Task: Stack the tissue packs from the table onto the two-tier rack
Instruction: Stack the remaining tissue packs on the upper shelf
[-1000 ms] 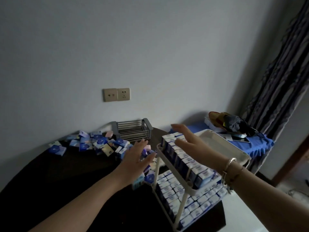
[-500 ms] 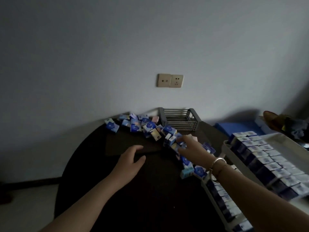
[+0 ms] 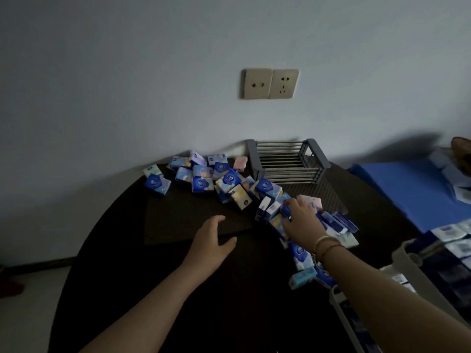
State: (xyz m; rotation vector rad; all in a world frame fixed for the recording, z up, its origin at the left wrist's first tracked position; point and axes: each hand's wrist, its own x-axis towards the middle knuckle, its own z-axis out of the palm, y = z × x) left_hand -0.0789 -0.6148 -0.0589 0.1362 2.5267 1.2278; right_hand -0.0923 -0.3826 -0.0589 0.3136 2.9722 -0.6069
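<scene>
The tissue packs [image 3: 230, 180] lay in a loose heap on the dark round table [image 3: 158, 289], running in a band from the far left, by the wall, down toward the near right. They pointed every way, some flat, some on edge, with no shared long axis. The near end of the band was where the right hand [image 3: 302, 226] had landed: it lay on top of the packs with its fingers [image 3: 293, 205] bent down over a blue one, though whether they had closed on it or only touched it could not be told from above. The left hand [image 3: 211, 244] hung over bare tabletop, just left of the heap, fingers loose and spread with the thumb out, holding nothing.

The rack [image 3: 418, 258] stood at the right edge of the view, beyond the right forearm, with rows of packs already set on edge on its upper tier. So the pile lay ahead of the right hand and the rack to its right and nearer the body. The right hand was therefore the better placed for the carry, in my judgement.

Behind the heap stood a grey slatted basket [image 3: 288, 163], against the wall under a double socket [image 3: 270, 84].
</scene>
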